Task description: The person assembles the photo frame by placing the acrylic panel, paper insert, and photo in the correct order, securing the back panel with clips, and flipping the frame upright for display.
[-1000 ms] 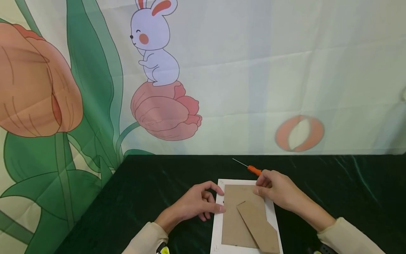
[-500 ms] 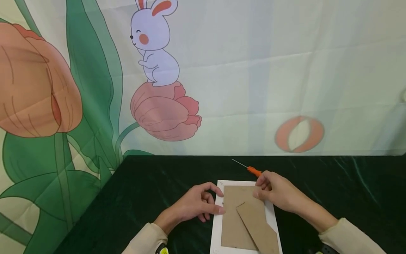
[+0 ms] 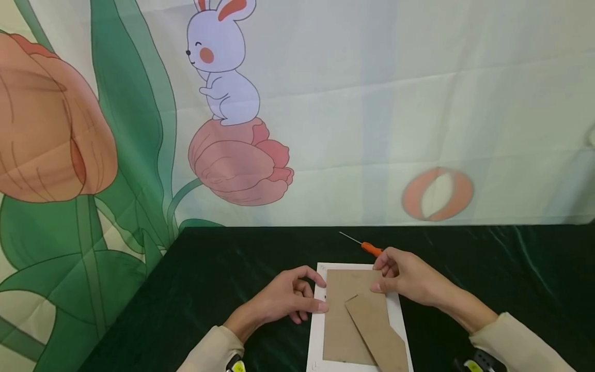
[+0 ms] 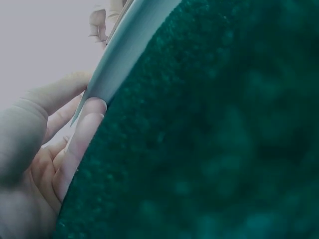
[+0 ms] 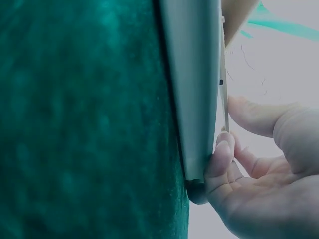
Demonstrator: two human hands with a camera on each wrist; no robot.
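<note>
A white picture frame (image 3: 316, 330) lies face down on the dark green cloth, its brown backing board (image 3: 339, 330) and slanting stand leg (image 3: 378, 330) uppermost. At the left side, my left hand (image 3: 283, 297) holds the frame's border, thumb on top; in the left wrist view a fingertip (image 4: 94, 107) sits under the edge. My right hand (image 3: 413, 276) is at the top right corner. In the right wrist view its thumb and index finger pinch the thin edge of the backing board (image 5: 225, 94), beside the frame's pale side (image 5: 194, 84).
An orange-handled screwdriver (image 3: 371, 249) lies behind the frame, its handle end overlapped by the right hand. A dark green cloth (image 3: 260, 248) covers the table. At the back hangs a printed curtain (image 3: 334, 129) with a rabbit and tulips.
The head view has shifted very slightly. Both hands keep their places on the frame and its backing board, with no clear movement between them.
</note>
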